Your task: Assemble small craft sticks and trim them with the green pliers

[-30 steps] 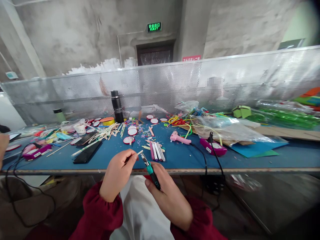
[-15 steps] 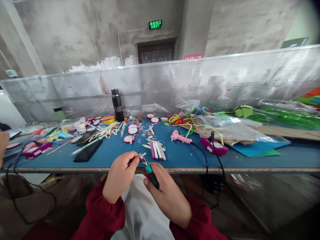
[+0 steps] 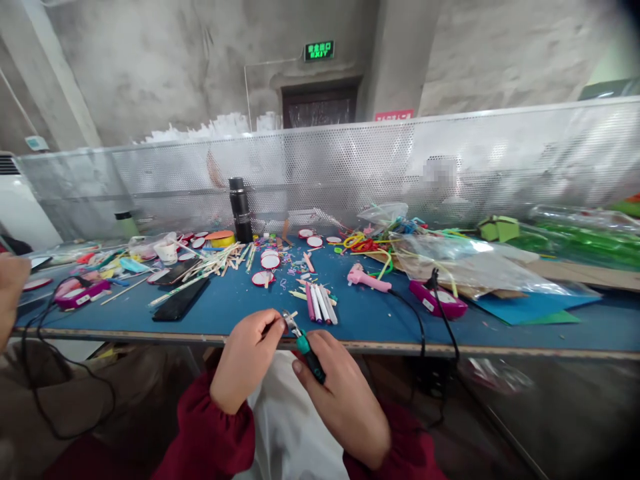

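My right hand (image 3: 347, 400) is wrapped round the green-and-black handles of cutting pliers (image 3: 311, 357), their metal jaws pointing up and to the left. Close beside the jaws, my left hand (image 3: 249, 360) is closed in a pinch on a small pale wooden stick (image 3: 294, 313), whose end shows at the jaws. Most of the stick is hidden by fingers and pliers. Both hands are at the front edge of the blue table (image 3: 225, 308). Just beyond them lie several markers (image 3: 320, 303) in pink, white and grey.
A pink glue gun (image 3: 367, 277) lies to the right, its cord near a purple box (image 3: 437, 299). Wooden sticks (image 3: 233, 259), a black phone (image 3: 181, 300) and a black bottle (image 3: 241, 210) are on the left. Another person's hand (image 3: 11, 290) shows at the left edge.
The view has turned slightly left, so the scene appears shifted right. My hands keep the same grip on the pliers and the stick.
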`<state>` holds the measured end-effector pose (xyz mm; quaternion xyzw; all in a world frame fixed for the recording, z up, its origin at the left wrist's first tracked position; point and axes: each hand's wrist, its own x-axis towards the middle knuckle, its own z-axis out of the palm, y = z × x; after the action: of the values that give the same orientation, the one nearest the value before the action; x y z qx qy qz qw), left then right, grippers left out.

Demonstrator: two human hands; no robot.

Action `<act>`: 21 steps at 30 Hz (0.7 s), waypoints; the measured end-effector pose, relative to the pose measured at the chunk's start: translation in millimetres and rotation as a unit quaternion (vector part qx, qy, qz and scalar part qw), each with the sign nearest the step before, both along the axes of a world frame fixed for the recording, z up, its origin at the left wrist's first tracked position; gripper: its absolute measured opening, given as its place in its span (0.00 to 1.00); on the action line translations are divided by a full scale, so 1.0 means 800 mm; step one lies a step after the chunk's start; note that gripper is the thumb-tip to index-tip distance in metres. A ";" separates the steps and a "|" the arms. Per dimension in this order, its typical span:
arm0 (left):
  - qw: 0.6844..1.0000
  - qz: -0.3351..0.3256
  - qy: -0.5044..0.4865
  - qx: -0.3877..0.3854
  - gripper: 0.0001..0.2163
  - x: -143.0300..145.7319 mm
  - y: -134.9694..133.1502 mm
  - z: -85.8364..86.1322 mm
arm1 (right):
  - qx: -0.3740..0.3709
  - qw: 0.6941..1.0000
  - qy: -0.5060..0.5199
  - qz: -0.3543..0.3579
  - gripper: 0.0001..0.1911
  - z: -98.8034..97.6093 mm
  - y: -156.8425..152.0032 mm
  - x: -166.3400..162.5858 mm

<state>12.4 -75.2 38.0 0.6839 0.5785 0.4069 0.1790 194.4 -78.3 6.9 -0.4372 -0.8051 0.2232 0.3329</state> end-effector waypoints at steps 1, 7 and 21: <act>1.000 -0.003 -0.001 0.001 0.14 0.001 0.001 -0.003 | 0.001 1.000 0.003 0.001 0.06 -0.004 0.000 0.001; 1.000 -0.004 -0.012 -0.011 0.14 0.006 0.007 -0.023 | 0.003 1.000 0.008 -0.009 0.07 -0.023 0.005 0.005; 0.999 -0.018 -0.026 0.009 0.13 -0.014 0.039 0.021 | 0.012 1.000 -0.008 -0.006 0.06 0.023 0.033 -0.009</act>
<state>1.1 -43.8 54.4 0.6848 0.5581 0.4262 0.1948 186.8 -52.1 25.4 -0.4394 -0.8078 0.2084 0.3332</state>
